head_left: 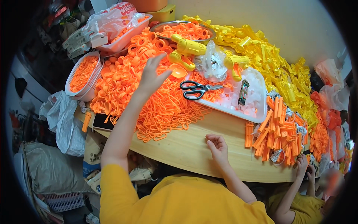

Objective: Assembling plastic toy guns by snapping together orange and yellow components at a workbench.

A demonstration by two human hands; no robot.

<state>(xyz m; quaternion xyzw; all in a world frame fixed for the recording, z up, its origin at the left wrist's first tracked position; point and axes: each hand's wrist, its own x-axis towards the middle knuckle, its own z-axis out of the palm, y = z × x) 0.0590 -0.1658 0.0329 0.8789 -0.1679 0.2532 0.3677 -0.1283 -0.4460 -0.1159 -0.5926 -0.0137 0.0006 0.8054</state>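
My left hand (152, 76) is raised over a heap of orange plastic rings and caps (123, 74), its fingers apart and nothing visible in it. Close to its fingertips are an orange cup-shaped part (179, 72) and a yellow plastic housing shaped like a small hair dryer (191, 47). Lower down, my right hand (218, 146) is at the bare front part of the wooden table (186, 145). Its fingers are curled in, and whatever they may hold is hidden. Orange loop-shaped pieces (160, 115) spread between the two hands.
Black-handled scissors (194, 89) lie at a white tray (261, 117) with translucent parts and a circuit board (243, 92). Yellow housings (257, 48) are heaped behind. Orange handles with wires (276, 127) pile up at right, near another person's hand (302, 164). A white basket (97, 76) stands left.
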